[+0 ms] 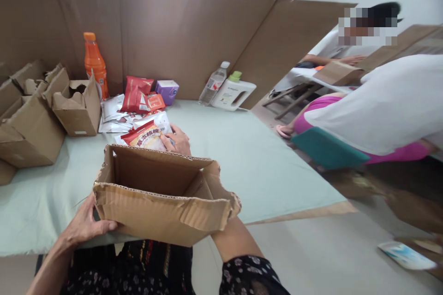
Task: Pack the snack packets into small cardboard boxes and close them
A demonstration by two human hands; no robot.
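An open-topped cardboard box (166, 212) with ragged edges stands at the table's front edge, close to my body. My left hand (88, 223) grips its left end, the thumb on the near side. Bare cardboard shows inside, though the bottom is partly hidden. My right arm reaches past the box's right end, and my right hand (177, 140) is closed on the right end of a red and white food packet (147, 137) behind it. Its fingers are partly hidden. Silver-white packets (112, 109) and a red bag (136, 94) lie just beyond.
Cardboard boxes (34, 133) stand at left beside an orange bottle (95, 67). A purple carton (167, 92), clear bottle (214, 84) and white jug (233, 93) stand before a cardboard screen (194, 41). A seated person (391, 106) is at right.
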